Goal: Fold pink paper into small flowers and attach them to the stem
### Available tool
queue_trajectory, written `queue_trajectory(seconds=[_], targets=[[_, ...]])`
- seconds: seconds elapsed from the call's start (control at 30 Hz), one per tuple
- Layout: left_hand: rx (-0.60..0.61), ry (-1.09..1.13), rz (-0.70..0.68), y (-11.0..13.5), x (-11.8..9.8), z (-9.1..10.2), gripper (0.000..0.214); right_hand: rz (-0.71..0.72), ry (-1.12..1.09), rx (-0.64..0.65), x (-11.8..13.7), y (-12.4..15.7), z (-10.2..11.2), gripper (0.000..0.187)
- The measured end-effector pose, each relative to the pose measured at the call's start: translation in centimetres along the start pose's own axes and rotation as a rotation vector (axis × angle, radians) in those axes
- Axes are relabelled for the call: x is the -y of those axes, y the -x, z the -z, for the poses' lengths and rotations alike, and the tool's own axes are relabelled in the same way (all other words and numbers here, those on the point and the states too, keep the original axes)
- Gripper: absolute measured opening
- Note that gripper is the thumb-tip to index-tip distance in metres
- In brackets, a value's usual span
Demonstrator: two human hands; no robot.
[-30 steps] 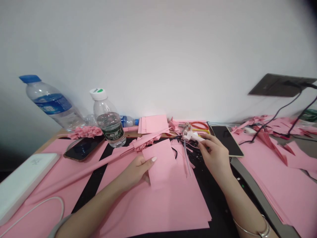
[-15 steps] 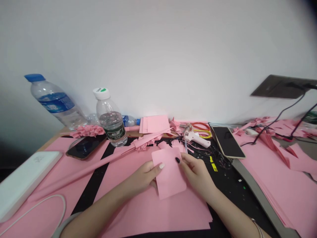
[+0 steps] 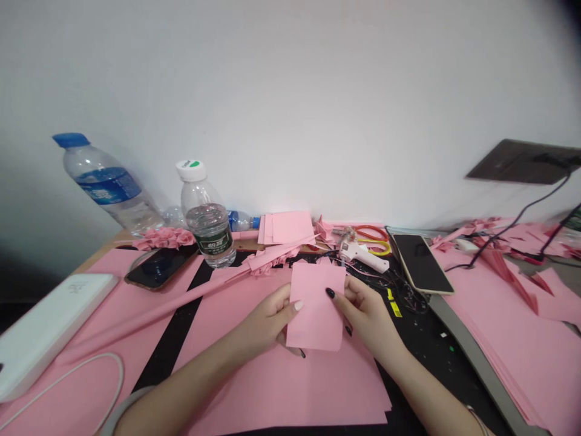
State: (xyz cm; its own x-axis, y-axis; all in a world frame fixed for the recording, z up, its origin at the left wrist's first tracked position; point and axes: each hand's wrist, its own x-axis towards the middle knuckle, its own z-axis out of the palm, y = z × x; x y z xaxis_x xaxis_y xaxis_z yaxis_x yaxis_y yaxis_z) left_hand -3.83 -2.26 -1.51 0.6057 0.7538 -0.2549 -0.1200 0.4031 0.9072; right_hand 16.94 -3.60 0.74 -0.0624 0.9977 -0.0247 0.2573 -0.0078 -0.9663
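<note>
A small rectangle of pink paper (image 3: 316, 306) stands nearly upright between my hands, held by its two side edges. My left hand (image 3: 267, 318) pinches its left edge, and my right hand (image 3: 365, 315) pinches the right edge. Under them lie large pink paper sheets (image 3: 281, 387). Beyond my right hand, a white hot glue gun (image 3: 361, 252) rests on a tangle of dark wires, apart from both hands.
Two phones (image 3: 160, 269) (image 3: 421, 263), a white power bank (image 3: 52, 330), water bottles (image 3: 209, 227) (image 3: 106, 184), paper roses (image 3: 164, 238), red-handled scissors (image 3: 370, 232), and stacked pink sheets (image 3: 508, 357) cover the black desk mat (image 3: 408, 357). A white wall rises behind.
My right hand has let go of the glue gun and moved to the paper. The paper has turned from tilted to nearly upright and risen slightly between my hands.
</note>
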Motion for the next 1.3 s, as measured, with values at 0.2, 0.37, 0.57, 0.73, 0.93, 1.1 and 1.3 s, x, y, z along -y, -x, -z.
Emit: queue_trajectory(seconds=[0.2,0.37,0.57,0.73,0.93,1.1,1.3], targets=[[-0.045,-0.017,-0.02,0.2,-0.3,-0.3,0.055,-0.031,-0.104,0.095,0.2,-0.1,-0.2,0.02],[-0.068,-0.028,-0.031,0.3,-0.7,-0.7,0.058,-0.024,-0.151,0.15,-0.2,0.0,-0.3,0.016],[-0.058,-0.043,-0.047,0.3,-0.5,-0.9,0.063,-0.039,-0.158,0.187,-0.2,0.1,-0.7,0.023],[-0.045,-0.124,-0.059,0.4,-0.4,-0.6,0.055,0.165,0.082,-0.085,0.4,0.0,0.5,0.049],[-0.117,-0.33,-0.151,0.3,-0.9,-0.1,0.032,0.213,0.32,-0.118,0.7,-0.1,1.3,0.019],[-0.377,-0.304,-0.224,0.0,-1.8,0.4,0.041,0.04,-0.017,-0.079,0.7,-0.1,1.0,0.026],[-0.39,-0.203,-0.235,-0.1,-1.9,0.7,0.053,-0.073,-0.274,-0.101,0.5,-0.6,0.9,0.037]])
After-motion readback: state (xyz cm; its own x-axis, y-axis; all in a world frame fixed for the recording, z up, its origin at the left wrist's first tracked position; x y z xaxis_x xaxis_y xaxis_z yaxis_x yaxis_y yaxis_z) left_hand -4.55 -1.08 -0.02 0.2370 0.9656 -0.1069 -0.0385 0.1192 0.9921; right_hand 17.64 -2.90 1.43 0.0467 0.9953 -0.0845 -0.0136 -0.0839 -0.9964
